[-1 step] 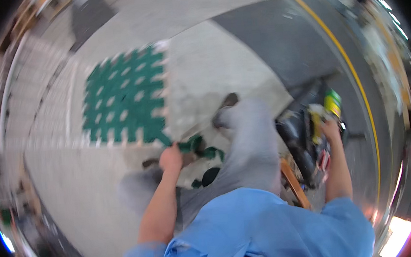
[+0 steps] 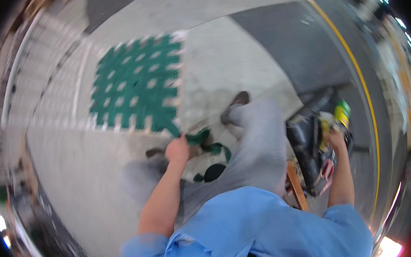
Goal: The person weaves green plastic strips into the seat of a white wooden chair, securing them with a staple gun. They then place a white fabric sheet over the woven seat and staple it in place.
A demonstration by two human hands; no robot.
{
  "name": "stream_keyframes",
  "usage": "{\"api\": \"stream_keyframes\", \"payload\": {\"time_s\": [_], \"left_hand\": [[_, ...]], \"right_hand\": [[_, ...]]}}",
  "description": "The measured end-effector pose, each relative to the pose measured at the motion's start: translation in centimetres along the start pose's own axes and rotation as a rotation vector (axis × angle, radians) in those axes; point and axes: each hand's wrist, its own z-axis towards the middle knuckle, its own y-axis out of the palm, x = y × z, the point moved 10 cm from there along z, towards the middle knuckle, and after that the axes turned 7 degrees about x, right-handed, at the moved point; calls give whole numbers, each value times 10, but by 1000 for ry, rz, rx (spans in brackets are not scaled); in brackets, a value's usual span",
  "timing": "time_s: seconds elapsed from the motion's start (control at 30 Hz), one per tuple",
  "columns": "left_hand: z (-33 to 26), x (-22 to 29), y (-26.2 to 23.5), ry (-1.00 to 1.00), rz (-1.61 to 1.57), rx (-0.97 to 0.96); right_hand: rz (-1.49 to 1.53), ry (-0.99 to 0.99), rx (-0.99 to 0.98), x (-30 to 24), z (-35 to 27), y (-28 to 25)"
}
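Note:
My left hand [image 2: 177, 150] is closed on a green webbing strap [image 2: 171, 128] at the near right corner of a woven panel [image 2: 137, 88]. Green straps cross over and under on this panel, with gaps between them and short ends along its edges. Beyond the hand the strap's loose length [image 2: 212, 148] trails in curls over the floor. On the right, my right hand [image 2: 335, 139] is in a black tool bag or case [image 2: 300, 135], its fingers curled among yellow items. What it grips is blurred. A green and yellow can [image 2: 342, 113] stands just beyond it.
A dark round object [image 2: 214, 172] lies between my legs. To the right a wooden bar [image 2: 296, 186] stands beside my thigh, near a red-handled tool [image 2: 327, 168]. A pale slatted frame [image 2: 42, 78] is at the left. A yellow line [image 2: 355, 63] runs along the right-hand floor.
The whole view has shifted slightly, so the panel, case and hands appear further right. Both hands keep their places, the left on the strap and the right in the case.

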Motion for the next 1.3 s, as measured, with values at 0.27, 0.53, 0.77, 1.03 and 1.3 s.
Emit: {"api": "stream_keyframes", "payload": {"time_s": [0.27,0.53,0.77,1.03,1.3], "left_hand": [[-4,-24,-7,16,-69,52],[-2,-23,-7,46,-110,28],[-2,-21,-12,82,-160,13],[-5,-25,-15,106,-246,29],[-3,-26,-10,107,-225,9]], "right_hand": [[439,139,-307,4,26,54],[730,-134,-346,-225,-50,4],[508,-308,-1032,-432,-252,159],[354,-383,-1105,-481,-331,220],[310,-402,-1092,-475,-337,233]]}}
